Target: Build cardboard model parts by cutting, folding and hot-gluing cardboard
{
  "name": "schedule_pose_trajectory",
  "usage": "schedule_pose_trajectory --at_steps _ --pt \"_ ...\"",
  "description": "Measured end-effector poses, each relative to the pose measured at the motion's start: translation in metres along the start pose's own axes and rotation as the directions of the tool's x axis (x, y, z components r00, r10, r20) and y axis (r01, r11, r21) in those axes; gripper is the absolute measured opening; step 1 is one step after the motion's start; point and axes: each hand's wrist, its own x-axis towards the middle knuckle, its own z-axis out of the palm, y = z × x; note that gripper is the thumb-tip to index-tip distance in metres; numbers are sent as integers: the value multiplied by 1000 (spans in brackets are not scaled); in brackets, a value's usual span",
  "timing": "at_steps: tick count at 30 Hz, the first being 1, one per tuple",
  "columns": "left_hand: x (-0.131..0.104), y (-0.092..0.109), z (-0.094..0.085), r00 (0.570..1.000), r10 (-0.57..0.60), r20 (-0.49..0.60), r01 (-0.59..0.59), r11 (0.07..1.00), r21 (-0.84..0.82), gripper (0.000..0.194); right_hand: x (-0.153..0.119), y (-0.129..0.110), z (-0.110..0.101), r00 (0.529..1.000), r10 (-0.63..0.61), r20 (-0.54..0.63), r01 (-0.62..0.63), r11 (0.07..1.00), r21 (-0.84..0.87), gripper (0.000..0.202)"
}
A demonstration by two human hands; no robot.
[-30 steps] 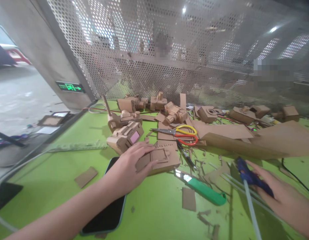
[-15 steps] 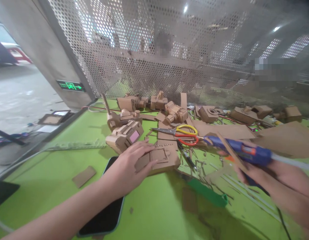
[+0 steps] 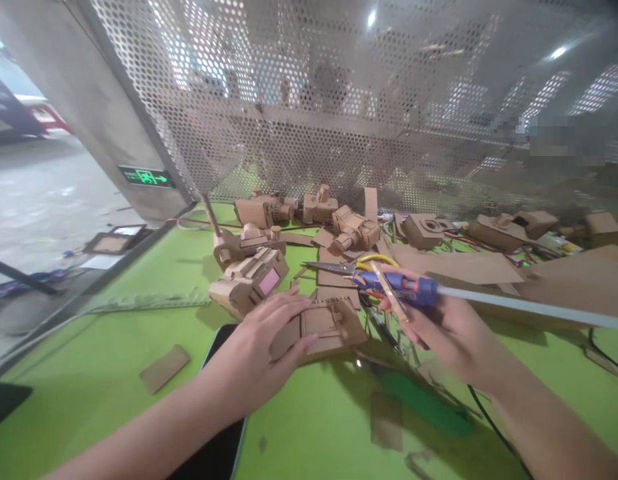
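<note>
Head view: right hand (image 3: 456, 330) has swung leftward across the tabletop (image 3: 299, 420).
Glue gun (image 3: 421, 292): gripped in that hand along with a cardboard strip (image 3: 393, 297); nozzle overlaps the scissors (image 3: 333, 267), putting it closer to the cardboard block (image 3: 346, 337).
Left hand (image 3: 269, 347): unmoved on the block, fingers extended, thumb spread apart.
Cardboard block: lies well in from the tabletop's left edge.

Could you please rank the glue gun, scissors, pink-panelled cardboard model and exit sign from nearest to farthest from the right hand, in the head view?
1. Glue gun, in the right hand.
2. Scissors, partly behind the glue gun.
3. Pink-panelled cardboard model, farther left.
4. Exit sign, far left on the pillar.
</note>
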Motion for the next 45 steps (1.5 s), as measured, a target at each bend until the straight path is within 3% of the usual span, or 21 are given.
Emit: schedule_pose_trajectory --at_steps 5,9,10,12,14,16,18,19,21,27,30,33,35,37,40,42,43,45 --pt "2 2 -4 997 36 -69 -36 999 -1 36 -5 2 4 995 -24 -96 7 984 -176 66" --pt "11 25 -17 992 35 -119 -38 999 -20 24 -10 -4 10 973 -175 -151 92 894 -439 64" --pt "13 36 -21 991 11 -132 -16 999 -37 23 -11 -5 11 968 -212 -137 123 870 -478 66" --pt "19 60 -26 980 -199 23 200 958 -207 25 -14 -6 15 962 -261 -77 181 827 -533 72" --pt "26 84 -27 899 -357 255 430 827 -362 31 -16 -5 18 963 -267 -24 205 791 -576 81" --pt "33 102 -23 783 -403 473 611 638 -469 38 -18 -2 21 964 -264 9 215 766 -605 91" --pt "39 112 -14 701 -441 561 713 466 -525 40 -19 2 23 959 -281 34 241 751 -614 96" --pt "40 114 -10 680 -458 572 733 402 -549 40 -19 4 24 954 -295 50 263 745 -614 97" --pt "43 114 -2 670 -492 555 738 362 -570 40 -20 8 26 942 -323 85 307 734 -606 98" --pt "42 116 2 689 -509 516 717 376 -586 36 -22 0 27 938 -336 88 324 754 -572 92" --pt "37 121 2 681 -492 542 731 426 -533 34 -21 -8 22 940 -338 -45 270 819 -507 82" --pt "34 125 6 695 -460 553 713 542 -445 29 -17 -14 14 938 -274 -211 225 947 -230 67" --pt "38 127 11 741 -425 519 648 654 -389 25 -13 -17 8 943 -202 -266 222 974 44 56" --pt "50 128 19 809 -372 455 539 779 -322 24 -9 -20 2 936 -179 -305 253 941 224 42" --pt "77 128 35 892 -273 361 357 914 -191 21 -4 -23 -6 912 -186 -365 298 912 281 29" --pt "93 130 43 920 -214 329 263 958 -112 12 -2 -23 -9 903 -197 -381 314 909 273 28" --pt "99 132 45 930 -190 314 222 973 -70 23 -1 -23 -11 900 -205 -385 321 908 268 28" --pt "105 136 41 964 -113 242 121 992 -18 13 -1 -21 -12 895 -220 -389 333 909 252 29"
